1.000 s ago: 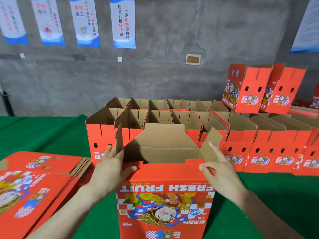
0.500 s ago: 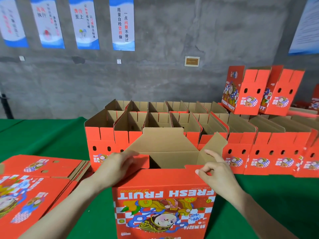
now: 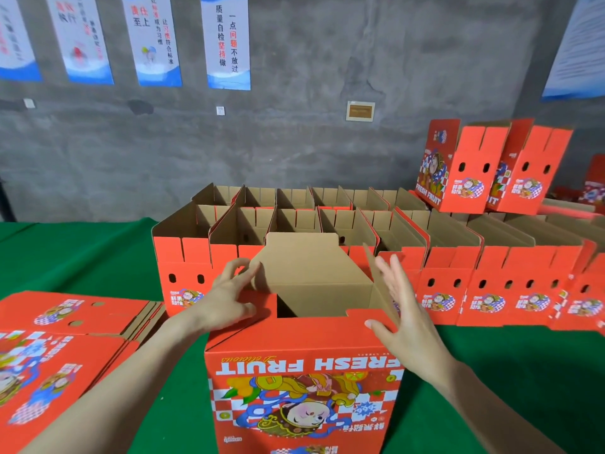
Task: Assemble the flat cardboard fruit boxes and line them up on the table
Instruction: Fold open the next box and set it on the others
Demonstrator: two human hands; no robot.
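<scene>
green table (image 3: 82, 257) | 1 box (image 3: 304, 348) | left grip (image 3: 229, 296) spread, pressing left flap (image 3: 266, 303) | right grip (image 3: 406, 309) spread on right flap (image 3: 379, 290) | 2 flat stacks (image 3: 75, 314)

The open red cardboard fruit box (image 3: 304, 371) stands right in front of you on the green-covered counter (image 3: 82, 257). Your left hand (image 3: 226, 299) rests on its left flap, and your right hand (image 3: 406, 319) lies against its right flap. To your left lie stacks of flat red cardboard boxes (image 3: 65, 355). Behind the open box, two rows of assembled red cardboard boxes (image 3: 510, 280) run off to your right, one behind the other. At the far right, two tilted red cardboard boxes (image 3: 465, 172) stand on top of those rows.
</scene>
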